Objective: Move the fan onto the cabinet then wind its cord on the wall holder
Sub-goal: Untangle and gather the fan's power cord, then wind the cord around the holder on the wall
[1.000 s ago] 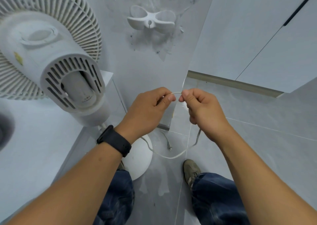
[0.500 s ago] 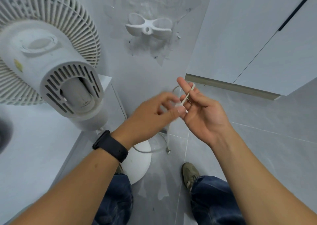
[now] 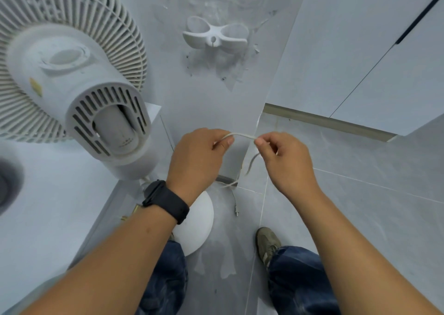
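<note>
The white fan (image 3: 72,74) stands on the pale cabinet top (image 3: 60,206) at the left, its grille facing away from me. Its white cord (image 3: 240,135) runs between my hands. My left hand (image 3: 197,160) pinches the cord at one end of a short span, and my right hand (image 3: 286,160) pinches the other end. Slack cord loops down below my hands, and the plug (image 3: 236,210) dangles near the floor. The white two-winged wall holder (image 3: 213,35) is fixed on the wall above my hands, with no cord on it.
A round white object (image 3: 197,223) sits on the floor by the cabinet, under my left wrist. Grey wall panels (image 3: 360,50) stand to the right. My shoe (image 3: 268,242) is on the tiled floor (image 3: 360,206). A dark round opening (image 3: 9,180) shows at the left edge.
My right hand turned from palm-up with the cord across its fingers to a pinch. Both hands moved apart, stretching a short span of cord between them. The plug hangs lower.
</note>
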`<act>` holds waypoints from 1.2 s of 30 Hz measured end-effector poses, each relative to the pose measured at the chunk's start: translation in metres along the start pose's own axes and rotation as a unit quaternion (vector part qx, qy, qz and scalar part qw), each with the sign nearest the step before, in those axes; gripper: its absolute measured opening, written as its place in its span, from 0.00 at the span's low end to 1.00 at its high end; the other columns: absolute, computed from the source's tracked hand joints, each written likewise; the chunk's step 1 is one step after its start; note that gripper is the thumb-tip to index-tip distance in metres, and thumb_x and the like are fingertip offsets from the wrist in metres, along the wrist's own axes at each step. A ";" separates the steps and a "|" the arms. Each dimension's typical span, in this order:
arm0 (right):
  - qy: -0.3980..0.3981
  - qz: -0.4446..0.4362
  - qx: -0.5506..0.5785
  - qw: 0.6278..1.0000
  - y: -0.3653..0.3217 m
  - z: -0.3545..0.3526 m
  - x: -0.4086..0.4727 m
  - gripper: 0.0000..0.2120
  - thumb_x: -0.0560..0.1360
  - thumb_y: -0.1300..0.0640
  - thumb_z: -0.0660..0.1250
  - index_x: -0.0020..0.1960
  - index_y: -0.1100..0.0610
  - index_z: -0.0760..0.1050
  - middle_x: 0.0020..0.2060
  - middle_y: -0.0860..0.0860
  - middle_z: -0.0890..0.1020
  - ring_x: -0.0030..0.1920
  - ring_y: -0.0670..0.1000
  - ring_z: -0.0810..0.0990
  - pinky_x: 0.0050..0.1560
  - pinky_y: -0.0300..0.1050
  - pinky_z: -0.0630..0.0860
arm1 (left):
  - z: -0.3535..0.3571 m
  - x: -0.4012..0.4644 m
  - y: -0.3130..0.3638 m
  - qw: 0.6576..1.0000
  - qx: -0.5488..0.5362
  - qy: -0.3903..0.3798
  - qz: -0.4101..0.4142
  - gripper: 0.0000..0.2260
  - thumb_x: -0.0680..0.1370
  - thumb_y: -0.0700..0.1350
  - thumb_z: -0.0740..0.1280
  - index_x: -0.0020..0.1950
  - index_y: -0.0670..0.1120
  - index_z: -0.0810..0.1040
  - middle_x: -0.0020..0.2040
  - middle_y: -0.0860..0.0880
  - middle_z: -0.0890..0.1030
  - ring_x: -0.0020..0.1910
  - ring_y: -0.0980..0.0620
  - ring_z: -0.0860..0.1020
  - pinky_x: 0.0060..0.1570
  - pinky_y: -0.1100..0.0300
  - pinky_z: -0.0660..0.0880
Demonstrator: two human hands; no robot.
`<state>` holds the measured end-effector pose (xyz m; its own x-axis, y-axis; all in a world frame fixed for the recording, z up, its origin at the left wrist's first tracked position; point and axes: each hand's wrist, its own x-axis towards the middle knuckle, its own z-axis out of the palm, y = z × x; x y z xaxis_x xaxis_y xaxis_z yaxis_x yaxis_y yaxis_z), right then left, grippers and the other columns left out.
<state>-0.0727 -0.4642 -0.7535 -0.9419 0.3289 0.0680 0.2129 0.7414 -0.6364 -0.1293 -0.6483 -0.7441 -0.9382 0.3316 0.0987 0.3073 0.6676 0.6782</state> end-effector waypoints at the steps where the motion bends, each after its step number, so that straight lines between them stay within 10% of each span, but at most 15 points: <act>1: -0.001 -0.020 -0.049 0.999 -0.001 0.000 -0.001 0.09 0.83 0.48 0.64 0.49 0.49 0.81 0.38 0.42 0.74 0.44 0.49 0.74 0.42 0.45 0.66 | -0.001 0.000 -0.001 0.999 -0.036 0.018 -0.026 0.10 0.83 0.55 0.66 0.57 0.54 0.85 0.39 0.55 0.81 0.41 0.55 0.78 0.48 0.54 0.77; 8: -0.018 0.175 0.177 0.968 -0.013 -0.002 0.000 0.13 0.80 0.57 0.62 0.40 0.63 0.75 0.27 0.53 0.74 0.29 0.50 0.69 0.30 0.44 0.67 | -0.001 0.002 -0.001 0.990 -0.124 0.006 -0.070 0.12 0.79 0.47 0.71 0.62 0.56 0.78 0.46 0.56 0.82 0.42 0.60 0.82 0.40 0.69 0.73; 14: -0.067 0.279 0.601 0.746 -0.031 -0.015 0.001 0.10 0.82 0.62 0.62 0.42 0.59 0.74 0.28 0.52 0.77 0.28 0.49 0.77 0.24 0.36 0.72 | 0.008 -0.008 -0.002 0.936 -0.018 -0.349 -0.026 0.21 0.79 0.60 0.70 0.72 0.61 0.74 0.66 0.61 0.77 0.62 0.60 0.76 0.63 0.60 0.72; 20: -0.016 0.231 0.772 0.592 -0.027 -0.028 0.007 0.08 0.83 0.62 0.63 0.48 0.63 0.78 0.43 0.58 0.87 0.46 0.55 0.89 0.45 0.41 0.84 | 0.006 -0.013 0.004 0.903 -0.101 -0.416 -0.016 0.14 0.87 0.51 0.58 0.50 0.51 0.80 0.37 0.56 0.79 0.38 0.54 0.79 0.48 0.59 0.77; 23: -0.006 0.207 0.744 0.635 -0.019 -0.028 0.011 0.07 0.84 0.59 0.64 0.55 0.62 0.78 0.51 0.59 0.86 0.52 0.54 0.87 0.51 0.43 0.83 | 0.001 -0.010 0.014 0.936 -0.180 -0.301 -0.008 0.14 0.87 0.52 0.59 0.46 0.49 0.79 0.28 0.59 0.70 0.30 0.57 0.70 0.35 0.65 0.71; 29: 0.002 0.032 0.370 0.929 -0.024 -0.008 -0.005 0.12 0.84 0.58 0.64 0.66 0.49 0.78 0.50 0.48 0.85 0.49 0.49 0.85 0.50 0.42 0.81 | -0.005 -0.003 0.021 0.977 -0.184 -0.105 0.039 0.15 0.86 0.50 0.60 0.43 0.47 0.79 0.28 0.59 0.70 0.29 0.60 0.68 0.33 0.66 0.64; 33: 0.013 -0.142 0.187 0.972 -0.027 -0.002 -0.012 0.20 0.83 0.65 0.63 0.70 0.48 0.76 0.41 0.39 0.80 0.42 0.40 0.80 0.46 0.31 0.75 | -0.009 -0.006 0.025 0.971 -0.208 -0.106 0.050 0.15 0.84 0.50 0.64 0.43 0.44 0.82 0.37 0.64 0.81 0.45 0.67 0.81 0.47 0.64 0.75; 36: 0.107 -0.178 0.067 0.976 -0.034 -0.009 0.000 0.12 0.83 0.58 0.64 0.63 0.50 0.81 0.45 0.40 0.78 0.48 0.45 0.74 0.52 0.38 0.73 | -0.020 -0.003 0.034 0.978 -0.200 -0.015 0.057 0.14 0.83 0.52 0.67 0.42 0.47 0.84 0.28 0.59 0.74 0.30 0.60 0.71 0.35 0.63 0.67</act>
<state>-0.0777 -0.4845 -0.7251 -0.8712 0.1896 0.4528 -0.1678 0.7519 -0.6376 -0.1191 -0.6404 -0.7067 -0.8943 0.4123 0.1736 0.3179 0.3125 0.8951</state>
